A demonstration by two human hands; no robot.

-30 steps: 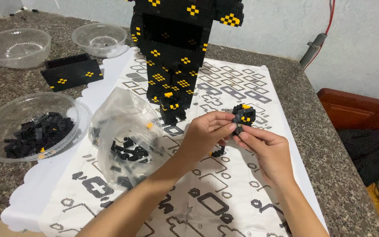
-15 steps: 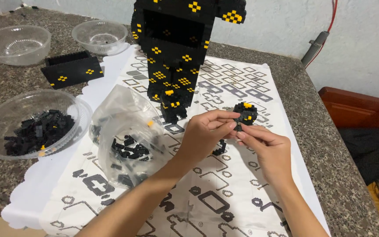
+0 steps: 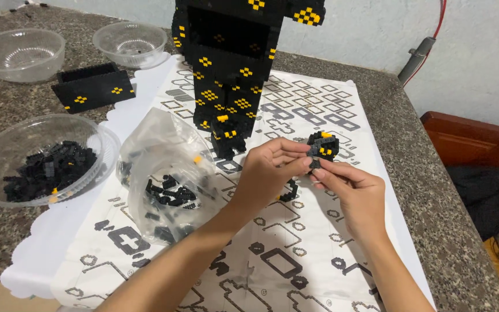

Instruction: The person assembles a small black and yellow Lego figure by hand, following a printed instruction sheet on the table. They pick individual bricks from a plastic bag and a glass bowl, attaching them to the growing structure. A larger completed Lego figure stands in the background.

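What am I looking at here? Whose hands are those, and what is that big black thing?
The picture comes from a camera worn on a person's head, looking down, so the two arms reaching in are that person's own. There is no machine. The left hand and right hand together pinch a small block piece, black with yellow bits. Behind them stands a tall black model built from tiny blocks with yellow spots. It stands on a paper sheet printed with building drawings, on a stone counter. A clear bag and a clear bowl on the left hold loose black blocks. Farther back are two more bowls, nearly empty, and a flat black block part.
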